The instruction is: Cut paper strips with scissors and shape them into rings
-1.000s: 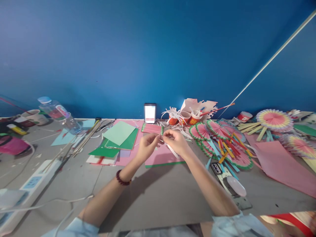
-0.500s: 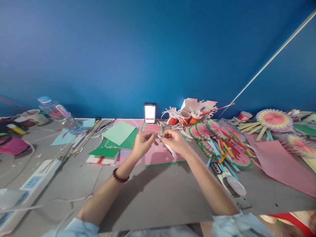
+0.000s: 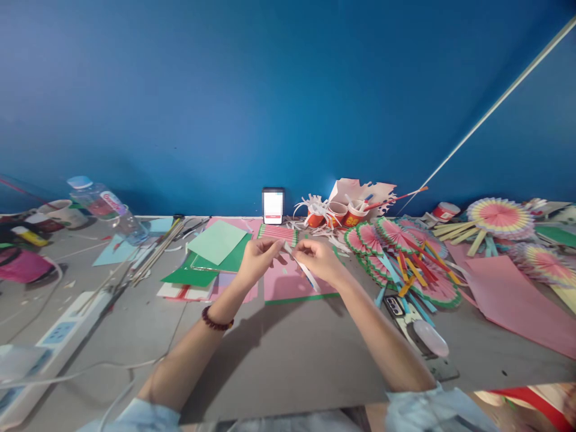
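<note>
My left hand (image 3: 260, 258) and my right hand (image 3: 315, 259) come close together over the middle of the table, both in a pinch. Between them runs a narrow white paper strip (image 3: 309, 277). My right fingers grip it, and its lower end slants down below that hand. The fingertips of my left hand close on its upper end. Under the hands lies a pink sheet (image 3: 288, 290) with a green front edge and small pale scraps on it. Just behind it is a pleated pink and green paper piece (image 3: 278, 233).
A lit phone (image 3: 273, 207) leans on the wall. Green sheets (image 3: 234, 258) and thin sticks lie left, near a plastic bottle (image 3: 105, 201) and a power strip (image 3: 60, 345). Paper cups (image 3: 355, 214), folded paper fans (image 3: 396, 237), another phone (image 3: 396, 306) and pink paper (image 3: 517, 294) are to the right.
My left hand has shifted slightly left, so the gap between my fingertips is a little wider and more of the white strip shows there. My right hand barely moved.
</note>
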A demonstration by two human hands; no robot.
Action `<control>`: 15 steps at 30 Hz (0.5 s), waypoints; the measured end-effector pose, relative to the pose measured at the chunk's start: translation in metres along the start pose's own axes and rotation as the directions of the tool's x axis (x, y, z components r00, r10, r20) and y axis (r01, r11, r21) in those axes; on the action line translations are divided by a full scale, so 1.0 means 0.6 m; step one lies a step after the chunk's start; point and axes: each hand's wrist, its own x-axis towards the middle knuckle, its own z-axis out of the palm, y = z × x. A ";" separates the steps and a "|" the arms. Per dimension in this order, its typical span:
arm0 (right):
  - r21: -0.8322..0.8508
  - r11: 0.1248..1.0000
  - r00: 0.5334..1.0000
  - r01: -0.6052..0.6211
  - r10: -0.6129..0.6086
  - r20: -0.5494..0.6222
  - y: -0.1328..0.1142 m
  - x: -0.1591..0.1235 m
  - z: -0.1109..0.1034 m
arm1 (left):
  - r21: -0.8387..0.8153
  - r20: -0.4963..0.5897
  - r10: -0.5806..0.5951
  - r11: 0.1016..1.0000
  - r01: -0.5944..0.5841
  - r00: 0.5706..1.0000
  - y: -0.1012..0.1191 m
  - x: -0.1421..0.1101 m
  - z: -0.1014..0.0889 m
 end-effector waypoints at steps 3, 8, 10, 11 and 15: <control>-0.007 1.000 1.000 0.006 -0.006 0.006 0.001 0.001 0.000 | -0.025 0.001 -0.009 1.000 0.009 1.000 -0.002 0.001 0.000; -0.035 0.999 1.000 0.015 -0.015 0.017 0.002 0.001 0.000 | -0.055 0.005 -0.031 0.998 0.031 1.000 -0.002 0.001 -0.001; -0.064 0.998 1.000 0.009 -0.009 0.012 0.000 0.002 -0.001 | -0.061 0.010 -0.041 0.997 0.041 0.999 -0.001 0.000 0.000; -0.079 0.997 1.000 0.007 -0.007 0.009 -0.001 0.002 -0.001 | -0.061 0.013 -0.043 0.997 0.043 0.999 0.000 -0.001 0.000; -0.110 0.994 1.000 0.020 -0.020 -0.003 -0.006 0.002 -0.001 | -0.066 0.014 -0.045 0.997 0.046 0.999 0.006 -0.006 0.002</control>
